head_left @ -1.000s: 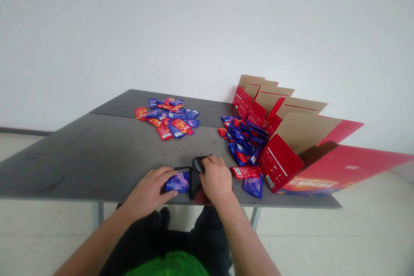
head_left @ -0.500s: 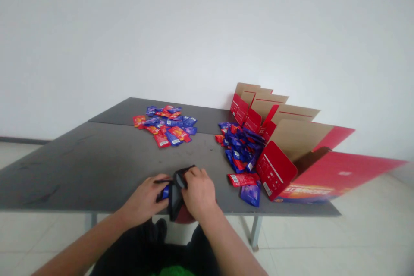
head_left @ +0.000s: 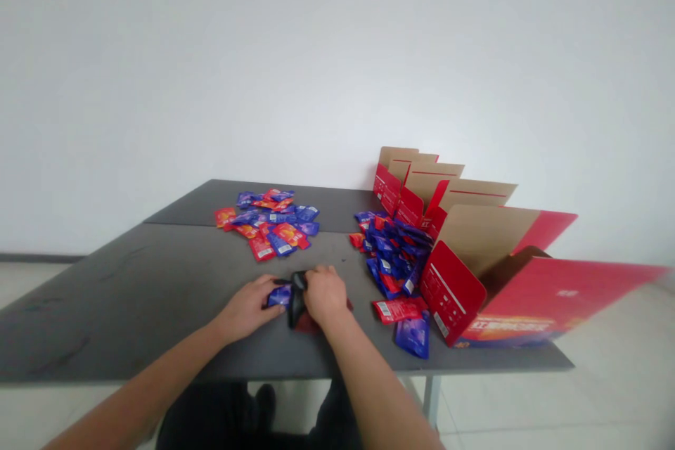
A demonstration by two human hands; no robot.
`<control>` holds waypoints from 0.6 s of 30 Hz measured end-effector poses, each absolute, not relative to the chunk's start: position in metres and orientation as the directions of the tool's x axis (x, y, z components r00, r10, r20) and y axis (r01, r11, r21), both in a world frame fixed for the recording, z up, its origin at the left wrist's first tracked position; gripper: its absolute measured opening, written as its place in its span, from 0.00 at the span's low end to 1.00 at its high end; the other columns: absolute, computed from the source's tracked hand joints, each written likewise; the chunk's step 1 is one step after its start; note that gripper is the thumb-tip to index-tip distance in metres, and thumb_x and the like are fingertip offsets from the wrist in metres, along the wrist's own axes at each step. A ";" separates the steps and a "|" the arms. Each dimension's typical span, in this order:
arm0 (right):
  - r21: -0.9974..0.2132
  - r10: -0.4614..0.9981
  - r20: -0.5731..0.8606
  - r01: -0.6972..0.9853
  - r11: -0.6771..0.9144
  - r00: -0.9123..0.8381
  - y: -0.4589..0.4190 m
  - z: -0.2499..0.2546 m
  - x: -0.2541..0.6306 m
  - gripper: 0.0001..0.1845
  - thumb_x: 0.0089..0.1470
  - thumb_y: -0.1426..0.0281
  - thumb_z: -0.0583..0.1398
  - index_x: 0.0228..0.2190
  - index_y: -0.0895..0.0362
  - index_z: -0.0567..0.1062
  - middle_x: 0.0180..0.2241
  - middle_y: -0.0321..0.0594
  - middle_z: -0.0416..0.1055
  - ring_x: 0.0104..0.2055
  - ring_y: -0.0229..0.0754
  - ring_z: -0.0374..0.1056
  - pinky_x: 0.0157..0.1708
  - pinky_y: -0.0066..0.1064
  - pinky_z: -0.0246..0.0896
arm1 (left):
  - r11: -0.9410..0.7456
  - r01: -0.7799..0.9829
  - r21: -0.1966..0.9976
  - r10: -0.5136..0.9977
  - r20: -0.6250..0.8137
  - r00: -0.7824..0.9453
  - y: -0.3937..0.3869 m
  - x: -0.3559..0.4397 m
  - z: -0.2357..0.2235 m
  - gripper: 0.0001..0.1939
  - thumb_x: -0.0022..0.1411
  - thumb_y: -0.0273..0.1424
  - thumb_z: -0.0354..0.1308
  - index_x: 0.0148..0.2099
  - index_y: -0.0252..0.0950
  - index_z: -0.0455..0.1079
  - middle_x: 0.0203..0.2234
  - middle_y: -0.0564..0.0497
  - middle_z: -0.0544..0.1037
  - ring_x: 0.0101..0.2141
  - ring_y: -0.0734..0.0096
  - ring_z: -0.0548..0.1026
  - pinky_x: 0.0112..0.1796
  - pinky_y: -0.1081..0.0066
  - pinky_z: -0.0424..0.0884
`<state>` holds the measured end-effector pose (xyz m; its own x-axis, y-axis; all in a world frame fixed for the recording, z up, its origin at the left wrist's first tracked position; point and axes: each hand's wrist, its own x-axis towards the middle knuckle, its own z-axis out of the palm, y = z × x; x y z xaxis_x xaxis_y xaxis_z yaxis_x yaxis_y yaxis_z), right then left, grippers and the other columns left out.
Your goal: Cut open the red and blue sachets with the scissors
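Near the table's front edge my left hand [head_left: 249, 309] has its fingers closed on a small blue packet [head_left: 279, 297]. Just right of it, my right hand [head_left: 325, 295] grips a black object [head_left: 297, 302] with a dark reddish part low down; blur and my fingers hide its exact kind. The blue packet touches or nearly touches the black object. Beyond my hands lies a loose pile of red and blue packets [head_left: 268, 219]. To the right is a denser heap of packets [head_left: 393, 249], mostly blue.
Several red cardboard boxes [head_left: 448, 292] with raised brown flaps stand in a row along the right side of the dark grey table [head_left: 174, 295]. A red packet [head_left: 399, 309] and a blue packet [head_left: 414, 335] lie by the nearest box. A white wall [head_left: 295, 70] rises behind.
Both hands have moved slightly away from the table's front edge, with the black object between them turned. More of the blue packet shows now. The camera view has tilted up a little.
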<state>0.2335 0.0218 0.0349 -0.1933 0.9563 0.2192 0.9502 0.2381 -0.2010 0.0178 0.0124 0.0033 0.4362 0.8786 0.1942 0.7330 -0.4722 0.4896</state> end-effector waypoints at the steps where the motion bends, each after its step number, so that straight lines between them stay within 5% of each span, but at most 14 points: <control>1: -0.197 0.968 0.213 0.964 0.178 -0.135 0.025 0.037 0.245 0.11 0.61 0.75 0.58 0.37 0.54 0.81 0.41 0.46 0.77 0.45 0.46 0.69 0.41 0.32 0.62 | -0.470 0.741 0.480 0.880 0.192 0.433 0.012 0.017 0.003 0.24 0.62 0.34 0.61 0.60 0.39 0.73 0.56 0.43 0.76 0.52 0.56 0.76 0.56 0.59 0.70; 4: -0.206 0.968 0.244 0.972 0.110 -0.057 0.025 0.041 0.254 0.09 0.59 0.75 0.60 0.39 0.56 0.80 0.43 0.48 0.76 0.47 0.48 0.69 0.42 0.34 0.62 | -0.461 0.776 0.431 0.887 0.224 0.403 0.010 0.017 0.000 0.25 0.63 0.36 0.62 0.62 0.41 0.72 0.57 0.43 0.76 0.54 0.53 0.75 0.57 0.56 0.69; 10: -0.291 0.883 0.283 0.844 0.451 -0.374 0.001 0.025 0.198 0.06 0.58 0.67 0.63 0.39 0.52 0.79 0.45 0.39 0.76 0.47 0.46 0.67 0.46 0.32 0.63 | -0.551 0.703 0.450 0.834 0.314 0.454 0.015 0.015 -0.015 0.20 0.64 0.27 0.55 0.58 0.39 0.75 0.51 0.43 0.79 0.52 0.55 0.77 0.56 0.59 0.71; 18: -0.188 0.986 0.140 0.975 0.118 -0.093 0.024 0.043 0.233 0.10 0.60 0.74 0.58 0.37 0.56 0.81 0.42 0.47 0.76 0.48 0.50 0.69 0.41 0.34 0.62 | -0.482 0.778 0.404 0.872 0.306 0.381 0.006 0.016 -0.009 0.22 0.66 0.38 0.61 0.61 0.42 0.73 0.57 0.44 0.77 0.54 0.52 0.76 0.56 0.56 0.71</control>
<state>0.2330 0.0237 0.0430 -0.0926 0.9858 0.1398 0.9750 0.1182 -0.1880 0.0158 0.0058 -0.0085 0.3810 0.8724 0.3063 0.7778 -0.4815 0.4040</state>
